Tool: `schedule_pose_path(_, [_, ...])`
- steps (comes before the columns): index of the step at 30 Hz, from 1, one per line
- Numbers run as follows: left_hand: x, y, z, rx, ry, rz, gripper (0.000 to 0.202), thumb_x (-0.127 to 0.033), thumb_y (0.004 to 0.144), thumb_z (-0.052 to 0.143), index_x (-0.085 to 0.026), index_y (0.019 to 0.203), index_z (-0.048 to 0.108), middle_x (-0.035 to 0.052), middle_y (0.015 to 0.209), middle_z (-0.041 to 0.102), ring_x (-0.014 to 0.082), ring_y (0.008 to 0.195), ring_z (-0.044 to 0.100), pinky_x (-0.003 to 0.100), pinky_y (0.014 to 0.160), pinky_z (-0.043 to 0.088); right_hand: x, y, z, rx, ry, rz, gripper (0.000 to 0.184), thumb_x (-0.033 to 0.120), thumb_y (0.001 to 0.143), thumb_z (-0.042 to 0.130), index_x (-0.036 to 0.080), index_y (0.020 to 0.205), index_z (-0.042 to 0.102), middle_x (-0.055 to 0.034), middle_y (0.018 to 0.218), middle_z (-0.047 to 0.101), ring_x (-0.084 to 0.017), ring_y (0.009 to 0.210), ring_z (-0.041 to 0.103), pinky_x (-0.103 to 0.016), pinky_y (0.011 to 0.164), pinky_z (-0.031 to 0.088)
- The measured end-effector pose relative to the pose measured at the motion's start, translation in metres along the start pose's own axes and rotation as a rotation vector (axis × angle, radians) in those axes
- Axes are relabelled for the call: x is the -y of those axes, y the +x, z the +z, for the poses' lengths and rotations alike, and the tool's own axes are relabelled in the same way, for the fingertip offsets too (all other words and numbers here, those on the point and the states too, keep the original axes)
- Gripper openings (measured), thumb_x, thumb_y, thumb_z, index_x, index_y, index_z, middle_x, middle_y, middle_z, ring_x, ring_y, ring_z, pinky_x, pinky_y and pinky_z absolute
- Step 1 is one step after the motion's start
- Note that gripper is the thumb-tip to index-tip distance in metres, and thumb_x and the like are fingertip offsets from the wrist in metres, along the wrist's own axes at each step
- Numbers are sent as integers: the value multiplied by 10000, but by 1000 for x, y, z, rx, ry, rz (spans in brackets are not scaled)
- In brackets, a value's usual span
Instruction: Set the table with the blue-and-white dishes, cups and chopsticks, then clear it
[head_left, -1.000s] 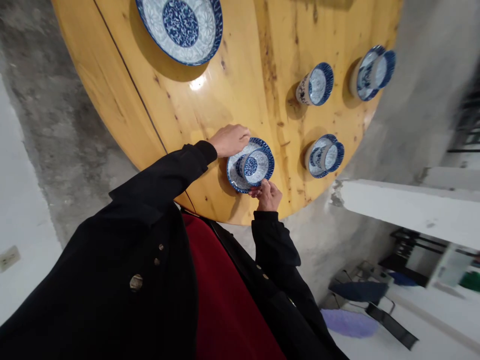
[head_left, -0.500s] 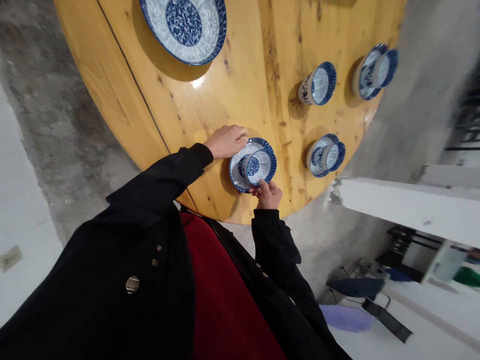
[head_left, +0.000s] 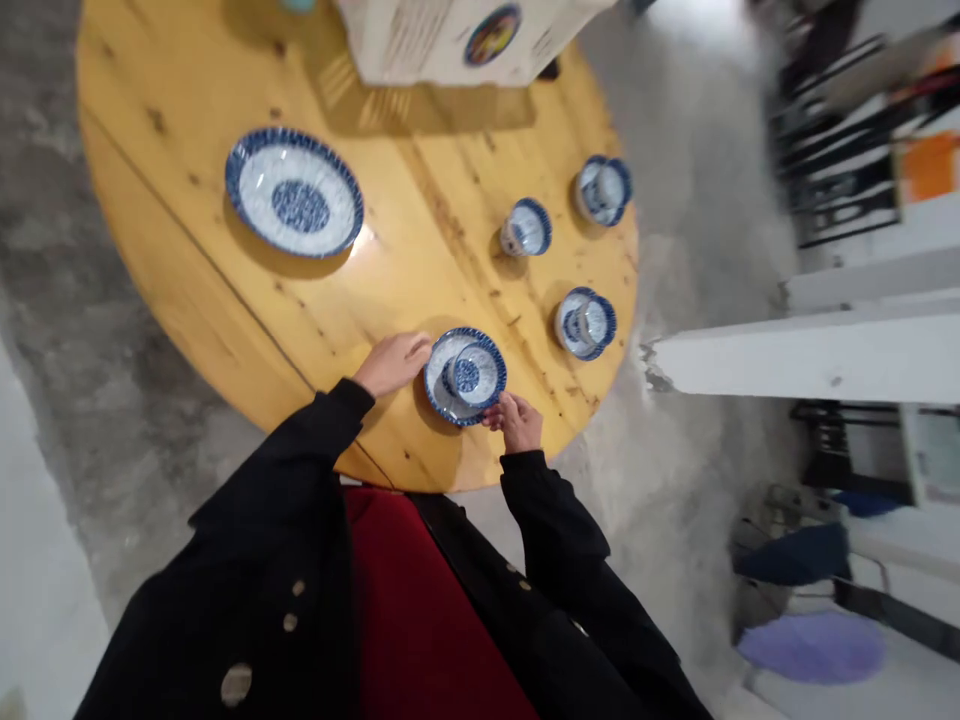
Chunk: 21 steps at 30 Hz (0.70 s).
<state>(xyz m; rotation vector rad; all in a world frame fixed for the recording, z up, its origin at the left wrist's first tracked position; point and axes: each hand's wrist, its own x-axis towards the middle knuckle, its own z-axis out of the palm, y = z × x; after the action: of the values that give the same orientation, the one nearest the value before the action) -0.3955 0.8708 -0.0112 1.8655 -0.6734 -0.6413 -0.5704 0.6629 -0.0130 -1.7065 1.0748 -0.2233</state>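
Note:
A blue-and-white saucer-like dish (head_left: pixel 442 402) lies near the table's front edge, with a small patterned cup (head_left: pixel 491 372) standing in it toward the right. At the dish's upper left rim, my left hand (head_left: pixel 392 363) has its fingers curled together against the edge. My right hand (head_left: pixel 519 421) pinches the lower right rim, where the edges of cup and dish nearly meet. The fingertips of both hands are partly hidden.
The round wooden table (head_left: pixel 360 285) carries a large patterned plate (head_left: pixel 251 190) at left and a lone cup (head_left: pixel 526 230). Right of it are two cup-and-dish sets (head_left: pixel 574 335), (head_left: pixel 589 200). A white printed box (head_left: pixel 442 45) stands at the back. Stools (head_left: pixel 814 648) are on the floor at right.
The view has tilted up and back, bringing the white box into sight and shifting everything in the picture. Both hands stay at the dish's rim, with the cup still in it.

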Motion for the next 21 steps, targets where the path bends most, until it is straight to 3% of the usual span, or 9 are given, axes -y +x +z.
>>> schedule_pose_path(5, [12,-22,-12,45,-48,-96,383,-399,910,451,-195,1135,684,96,1120,750,233,1008,694,321,908,513,22,17,-13,-149,96,-51,464,539,680,712,132,892,648,-11,545,670,-131,398,599,-195,379,405])
schedule_pose_path(10, [23,-40,-5,48,-113,-202,424,-420,898,456,-189,1181,671,88,1085,756,227,972,713,308,872,546,58,66,-14,-140,142,-81,357,440,686,736,139,851,634,-1,553,667,-118,380,586,-177,364,391])
schedule_pose_path(17, [25,-44,1,-27,-198,-312,471,-476,919,454,-186,1236,648,92,1135,745,218,980,720,308,839,577,106,182,27,-88,185,102,163,249,794,662,171,761,523,-3,561,646,-120,412,586,-188,382,428])
schedule_pose_path(21, [28,-39,3,-78,-209,-355,510,-502,932,448,-157,1255,638,115,1149,734,219,976,721,328,854,582,116,238,49,-67,226,52,180,285,837,627,186,759,499,-7,528,600,-142,444,605,-225,423,466])
